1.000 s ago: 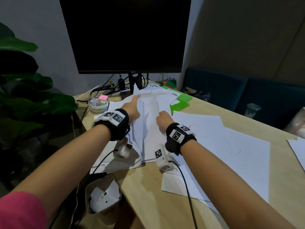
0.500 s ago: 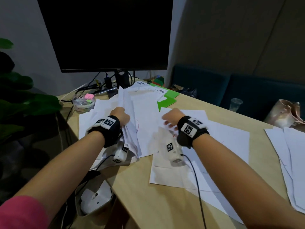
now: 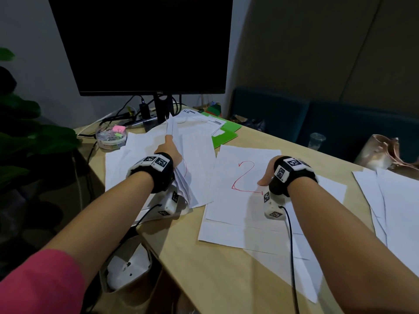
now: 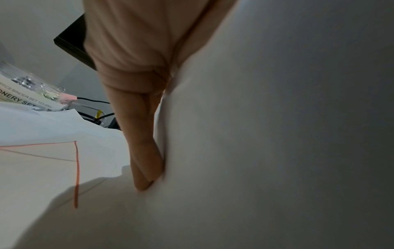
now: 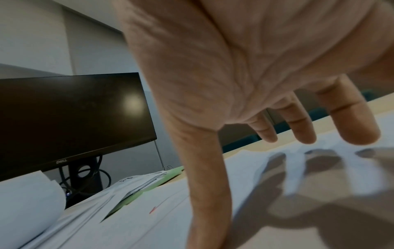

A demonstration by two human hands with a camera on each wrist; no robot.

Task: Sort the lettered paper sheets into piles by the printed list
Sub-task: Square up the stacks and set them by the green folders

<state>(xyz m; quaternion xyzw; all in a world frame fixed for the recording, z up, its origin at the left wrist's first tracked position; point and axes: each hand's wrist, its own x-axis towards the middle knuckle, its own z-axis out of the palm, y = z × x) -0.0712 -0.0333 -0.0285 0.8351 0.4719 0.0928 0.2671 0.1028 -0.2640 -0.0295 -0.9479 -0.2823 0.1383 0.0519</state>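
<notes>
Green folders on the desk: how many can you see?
2, possibly parts of one. The upper green folder lies under the printed sheets beside the monitor; the lower green folder sits just nearer. More may be hidden.

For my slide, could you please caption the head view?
Left hand holds a sheaf of sheets; right hand spreads over the sheet marked 2.

A big red "2" is drawn by hand on the top sheet of the middle pile on the counter. "DELL" can be read on the bottom bezel of the monitor. "H.R." and a "1" are handwritten on the printed sheet by the monitor stand; its small print can't be made out. On the clear tub of clips, "OFFICE BINDER SET" and "...ONERY SET" are printed, partly cut off. Coded square markers are stuck on both wristbands.
</notes>
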